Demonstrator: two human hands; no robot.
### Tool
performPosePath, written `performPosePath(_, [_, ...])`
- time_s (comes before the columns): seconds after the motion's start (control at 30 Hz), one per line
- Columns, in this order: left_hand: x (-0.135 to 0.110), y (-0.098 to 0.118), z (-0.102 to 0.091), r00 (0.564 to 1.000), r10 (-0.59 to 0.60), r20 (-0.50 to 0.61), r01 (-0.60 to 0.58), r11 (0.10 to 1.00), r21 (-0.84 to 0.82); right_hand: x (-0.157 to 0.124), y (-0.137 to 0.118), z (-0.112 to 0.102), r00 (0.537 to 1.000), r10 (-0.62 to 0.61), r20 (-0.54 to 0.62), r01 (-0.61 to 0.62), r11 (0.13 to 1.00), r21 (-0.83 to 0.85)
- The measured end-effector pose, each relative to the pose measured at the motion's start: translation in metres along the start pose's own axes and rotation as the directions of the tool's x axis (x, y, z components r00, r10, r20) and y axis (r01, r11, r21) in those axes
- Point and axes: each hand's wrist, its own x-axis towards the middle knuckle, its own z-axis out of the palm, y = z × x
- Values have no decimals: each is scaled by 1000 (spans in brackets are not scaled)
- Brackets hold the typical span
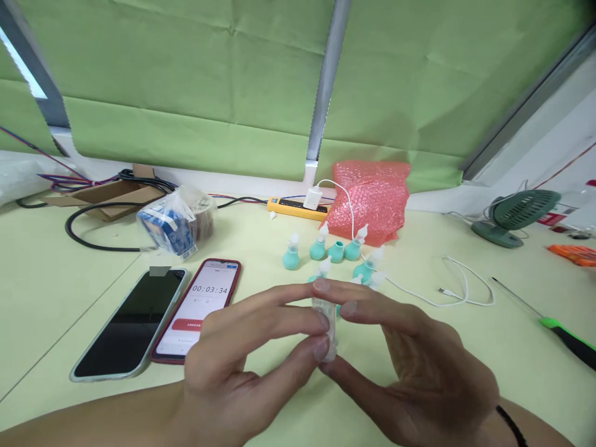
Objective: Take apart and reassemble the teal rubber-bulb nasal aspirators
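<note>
My left hand [251, 354] and my right hand [410, 360] meet in front of me. Both pinch a small clear plastic piece [327, 326] between thumb and fingertips, just above the pale green table [69, 298]. Right behind the hands stand several small teal bulbs with white tips [321, 247], some upright and some lying over. The nearest of them are partly hidden by my fingers.
Two phones lie at the left, a dark one [128, 323] and a red-cased one showing a timer [200, 307]. Behind are a plastic bag with a blue box [174, 223], a yellow power strip [298, 208], pink bubble wrap [372, 198], a white cable [447, 285], a green fan [516, 217] and a green-handled screwdriver [554, 326].
</note>
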Motion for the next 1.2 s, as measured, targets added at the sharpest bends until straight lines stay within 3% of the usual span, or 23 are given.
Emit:
performPosePath(0.53, [6, 3, -5, 996, 70, 57, -72, 997, 39, 1, 1, -7, 997, -26, 68, 21, 998, 64])
performPosePath(0.7, [2, 6, -10, 989, 82, 124, -106, 974, 201, 0, 3, -10, 996, 4, 89, -16, 991, 134])
performPosePath(0.83, [3, 8, -11, 975, 147, 169, -205, 889, 410, -1, 3, -12, 988, 89, 128, -115, 969, 218])
performPosePath(0.93, [9, 8, -13, 935, 237, 264, -343, 790, 507, 2, 2, -11, 959, 219, 181, -270, 900, 341])
performPosePath(1.03, [13, 9, -17, 920, 278, 277, -390, 732, 559, 6, 2, -10, 900, 357, 249, -435, 770, 467])
performPosePath(1.1, [14, 8, -20, 914, 282, 293, -402, 735, 546, 8, 4, -10, 862, 415, 292, -507, 688, 519])
performPosePath(1.2, [13, 5, -20, 920, 253, 300, -370, 815, 446, 11, 8, -11, 794, 476, 378, -607, 577, 547])
